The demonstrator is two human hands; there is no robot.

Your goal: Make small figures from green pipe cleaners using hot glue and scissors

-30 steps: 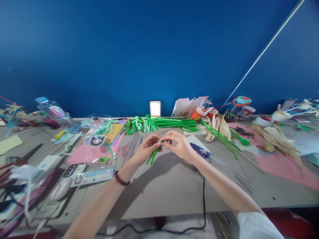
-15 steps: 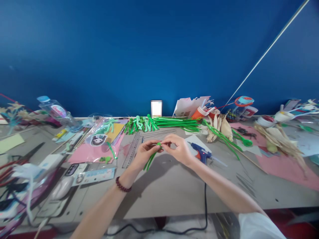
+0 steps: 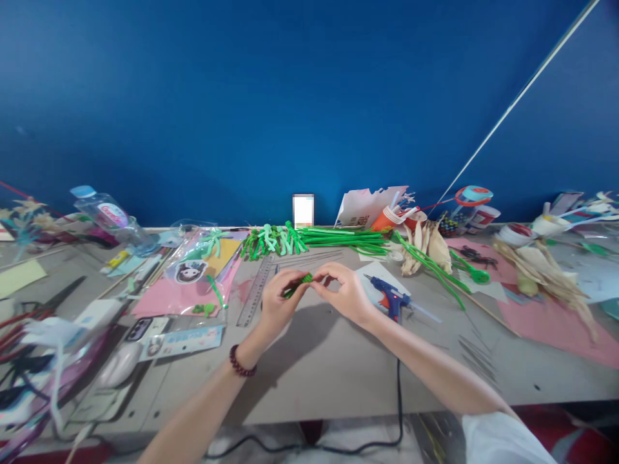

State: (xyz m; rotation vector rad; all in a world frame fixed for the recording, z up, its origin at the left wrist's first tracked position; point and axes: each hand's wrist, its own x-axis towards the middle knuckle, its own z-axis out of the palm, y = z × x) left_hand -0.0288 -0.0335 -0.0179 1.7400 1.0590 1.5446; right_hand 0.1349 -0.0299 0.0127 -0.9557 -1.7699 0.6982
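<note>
Both hands are close together over the table. Call the wall twelve o'clock. Left hand [image 3: 278, 299] is curled around a small green bundle [image 3: 306, 278], gripping it with thumb and fingers. Right hand [image 3: 345, 293] brings its thumb and fingertips to the bundle's edge, at three o'clock from it. I can't tell if those tips have closed on it.

Half a second ago, long green ends hung down from the left hand toward seven o'clock. Now that hand has turned and I can't see them hanging; some green shows inside the curled fingers. I think the person has turned the bundle to work on its other end, but the fingers hide too much to be sure.

A blue glue gun [image 3: 394, 298] lies at three o'clock from the right hand, untouched. Long green stems [image 3: 345, 238] lie at twelve o'clock, and a ruler [image 3: 255, 293] is at nine o'clock from the left hand.
</note>
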